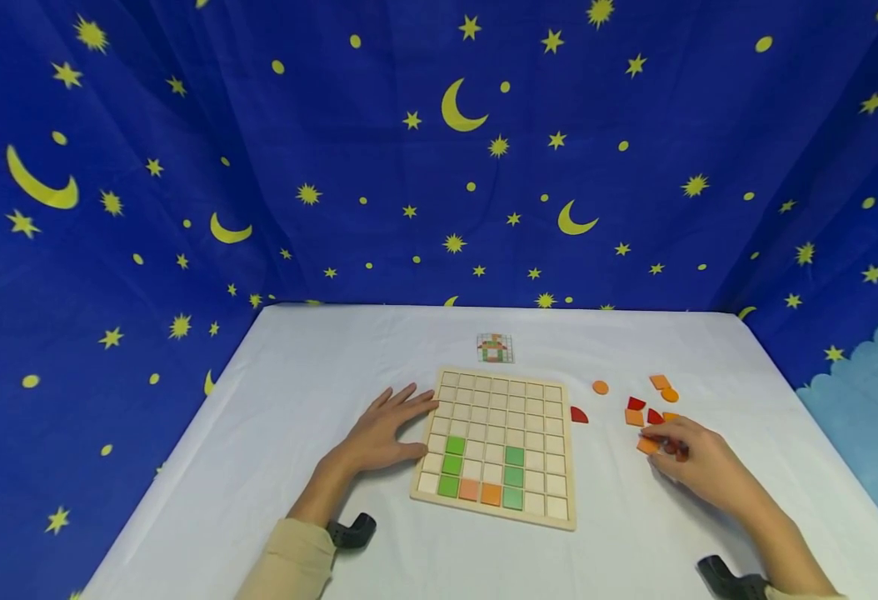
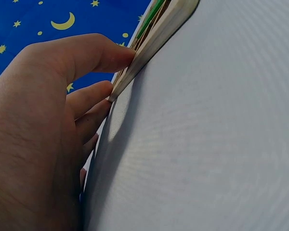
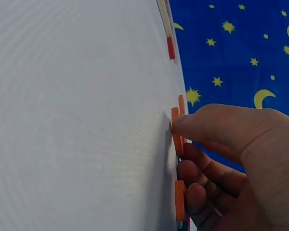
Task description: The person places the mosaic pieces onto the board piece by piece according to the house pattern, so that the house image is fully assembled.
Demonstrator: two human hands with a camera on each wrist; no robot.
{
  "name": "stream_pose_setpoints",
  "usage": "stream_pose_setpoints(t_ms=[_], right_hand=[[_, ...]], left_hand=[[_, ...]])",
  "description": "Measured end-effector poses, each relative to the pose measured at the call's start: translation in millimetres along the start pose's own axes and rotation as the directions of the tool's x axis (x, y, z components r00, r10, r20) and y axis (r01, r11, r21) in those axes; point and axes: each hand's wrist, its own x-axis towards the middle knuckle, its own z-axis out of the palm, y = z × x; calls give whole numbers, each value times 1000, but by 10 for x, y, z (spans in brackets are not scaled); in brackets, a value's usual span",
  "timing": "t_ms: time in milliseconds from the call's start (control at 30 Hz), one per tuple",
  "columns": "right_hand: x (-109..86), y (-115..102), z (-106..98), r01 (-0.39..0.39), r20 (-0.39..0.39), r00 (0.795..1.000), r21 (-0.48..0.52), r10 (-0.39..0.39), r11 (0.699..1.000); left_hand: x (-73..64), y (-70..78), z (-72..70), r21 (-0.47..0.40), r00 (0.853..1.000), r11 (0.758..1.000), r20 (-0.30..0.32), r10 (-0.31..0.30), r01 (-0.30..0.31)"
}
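Blue cloth printed with yellow moons and stars hangs behind a white-covered table. One orange tile is pinched between thumb and fingertip of the right grip. Just beyond that grip lie a red piece and an orange square; farther left of it, a red quarter-round lies just beside a wooden grid board, whose near rows hold green, pink and orange squares. Fingers spread apart, the left grip touches the board's left edge; beyond both grips lies a small picture card
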Motion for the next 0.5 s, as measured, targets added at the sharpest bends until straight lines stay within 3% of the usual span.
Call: stream_pose_setpoints(t_ms=[500], right_hand=[[-2, -28, 13, 2, 16, 1000, 3, -2, 1000]], left_hand=[[12, -14, 6, 1, 1000, 1000, 2, 4, -4]])
